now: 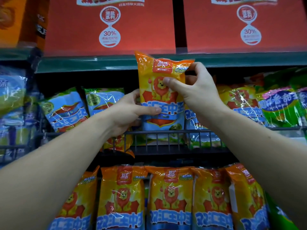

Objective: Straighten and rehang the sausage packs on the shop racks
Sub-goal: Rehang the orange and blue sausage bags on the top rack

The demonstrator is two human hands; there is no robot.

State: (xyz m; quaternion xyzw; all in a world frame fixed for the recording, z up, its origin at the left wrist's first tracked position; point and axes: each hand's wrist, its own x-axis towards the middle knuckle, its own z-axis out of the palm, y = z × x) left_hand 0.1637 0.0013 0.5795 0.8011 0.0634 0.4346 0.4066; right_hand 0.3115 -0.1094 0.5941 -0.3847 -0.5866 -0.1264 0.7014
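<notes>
mid-task, one pack in hand. both hands are on an orange-and-blue glossy plastic sausage pack with a lion print (162,97), held upright in front of the middle rack, its top edge reaching up across the dark green metal shelf lip (83,63).

left hand (131,112): gripping the pack's left edge about mid-height, thumb across the front, fingers behind. right hand (196,87): pinching the top right corner, thumb on the front by the lion, fingers curled over the edge. neither hand is free.

the pack's lower end sits behind the black wire rack front (166,138), so it looks partly seated in that bay. can't tell whether a hook or hang hole is engaged; the pack hides that area.

looks done: the bottom row of matching orange lion sausage packs (171,196) hangs fairly square and evenly faced, only the outer ones leaning a bit.

looks left:
- the blue-and-green glossy sausage packs (66,110) left of the held one are tilted and overlapping
- the orange lion packs on the right of the middle rack (240,100) lean and sit behind each other
- the green-and-purple foil packs (279,107) at far right are also skewed

my read: roughly midway at best, the middle rack being mostly untidy. the red cardboard cartons (109,27) on the top shelf aren't part of this.
</notes>
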